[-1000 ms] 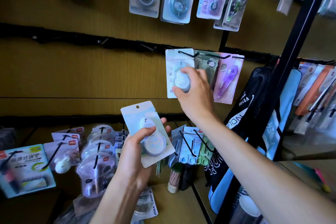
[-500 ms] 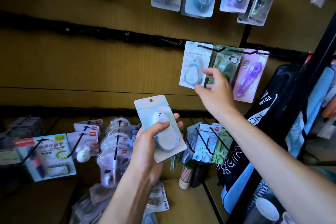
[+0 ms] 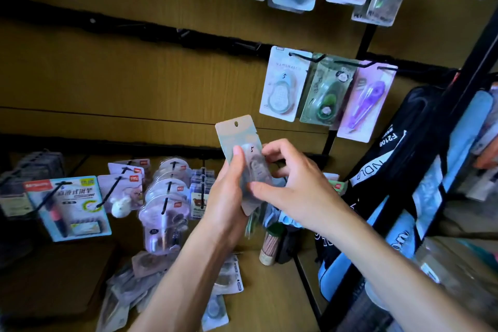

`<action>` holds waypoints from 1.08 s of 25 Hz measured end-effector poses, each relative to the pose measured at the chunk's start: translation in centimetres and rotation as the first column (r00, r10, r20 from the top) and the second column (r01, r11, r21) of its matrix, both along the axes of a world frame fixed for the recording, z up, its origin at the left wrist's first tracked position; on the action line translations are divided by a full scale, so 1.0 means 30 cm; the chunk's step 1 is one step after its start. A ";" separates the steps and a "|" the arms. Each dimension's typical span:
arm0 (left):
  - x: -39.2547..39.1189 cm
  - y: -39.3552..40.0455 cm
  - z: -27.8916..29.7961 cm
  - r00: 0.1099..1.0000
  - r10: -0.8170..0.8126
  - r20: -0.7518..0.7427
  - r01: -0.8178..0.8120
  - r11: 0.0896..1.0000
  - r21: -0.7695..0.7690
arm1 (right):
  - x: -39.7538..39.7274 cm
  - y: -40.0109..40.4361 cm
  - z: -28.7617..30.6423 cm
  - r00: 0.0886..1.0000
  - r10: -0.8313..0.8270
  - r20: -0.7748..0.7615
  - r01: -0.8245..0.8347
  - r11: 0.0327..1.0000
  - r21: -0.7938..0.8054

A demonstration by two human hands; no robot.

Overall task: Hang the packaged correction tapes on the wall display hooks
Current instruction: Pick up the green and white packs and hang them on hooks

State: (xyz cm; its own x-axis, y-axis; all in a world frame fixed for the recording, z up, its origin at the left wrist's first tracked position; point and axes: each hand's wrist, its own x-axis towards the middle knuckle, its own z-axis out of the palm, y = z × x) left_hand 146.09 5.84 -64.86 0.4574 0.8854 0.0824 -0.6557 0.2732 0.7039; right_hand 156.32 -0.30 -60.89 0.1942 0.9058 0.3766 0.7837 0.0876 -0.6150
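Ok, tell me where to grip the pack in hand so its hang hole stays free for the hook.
Pinch the held pack low, at the raised blister, from both side edges, as the left hand and right hand do. Its flat top with the hang hole points up, uncovered.

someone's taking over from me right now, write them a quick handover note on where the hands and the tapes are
Left hand: holding a packaged correction tape, hang hole up.
Right hand: fingers pinching the same pack, taking it over.
Done: a matching white pack hangs on the middle-row hook, beside a green pack and a purple pack.
Left: hang the held pack, then the loose packs piled on the shelf below.
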 end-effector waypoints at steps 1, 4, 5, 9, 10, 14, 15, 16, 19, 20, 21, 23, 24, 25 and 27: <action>0.002 -0.004 0.000 1.000 -0.009 0.002 0.009 1.000 -0.002 | 0.001 -0.007 -0.003 1.000 -0.011 -0.013 0.011 1.000 0.016; 0.001 -0.018 -0.003 0.997 -0.079 -0.006 0.079 0.997 0.008 | -0.006 -0.028 -0.014 1.000 -0.011 -0.029 0.011 1.000 0.009; 0.001 -0.024 0.001 0.994 -0.107 -0.015 0.107 0.994 0.018 | -0.008 -0.034 -0.017 0.999 -0.015 -0.037 0.015 1.000 0.013; -0.005 -0.023 0.009 0.989 -0.121 -0.081 0.133 0.979 0.158 | 0.002 -0.043 -0.014 0.987 -0.104 -0.123 0.123 0.980 0.155; -0.008 -0.016 0.005 0.990 -0.108 -0.093 0.123 0.975 0.183 | 0.010 -0.044 -0.001 0.977 -0.131 -0.170 0.167 0.962 0.215; -0.022 0.010 -0.019 0.987 -0.059 -0.152 0.086 0.979 0.184 | 0.075 -0.031 0.111 0.937 -0.222 -0.270 0.321 0.851 0.414; -0.023 0.011 -0.022 0.985 -0.056 -0.162 0.086 0.978 0.189 | 0.090 -0.022 0.142 0.932 -0.245 -0.266 0.342 0.837 0.427; -0.022 0.011 -0.023 0.984 -0.052 -0.169 0.084 0.978 0.192 | 0.103 -0.011 0.165 0.930 -0.266 -0.255 0.355 0.833 0.424; -0.021 0.008 -0.016 0.984 -0.044 -0.175 0.078 0.978 0.192 | 0.110 0.014 0.191 0.929 -0.314 -0.194 0.367 0.845 0.390; -0.021 0.007 -0.015 0.984 -0.045 -0.174 0.078 0.979 0.189 | 0.109 0.017 0.191 0.928 -0.326 -0.181 0.372 0.846 0.382; -0.022 0.008 -0.015 0.984 -0.047 -0.174 0.080 0.979 0.186 | 0.107 0.017 0.189 0.927 -0.333 -0.173 0.375 0.845 0.381; -0.025 0.010 -0.018 0.983 -0.046 -0.176 0.079 0.979 0.186 | 0.102 0.009 0.181 0.928 -0.341 -0.153 0.374 0.845 0.382; -0.027 0.011 -0.021 0.983 -0.043 -0.179 0.077 0.980 0.185 | 0.101 0.004 0.174 0.928 -0.346 -0.139 0.373 0.849 0.376; -0.027 0.014 -0.022 0.983 -0.042 -0.181 0.075 0.980 0.183 | 0.100 -0.002 0.166 0.927 -0.352 -0.128 0.374 0.852 0.367; -0.030 0.016 -0.024 0.983 -0.040 -0.179 0.072 0.981 0.178 | 0.105 -0.010 0.153 0.924 -0.364 -0.114 0.380 0.852 0.359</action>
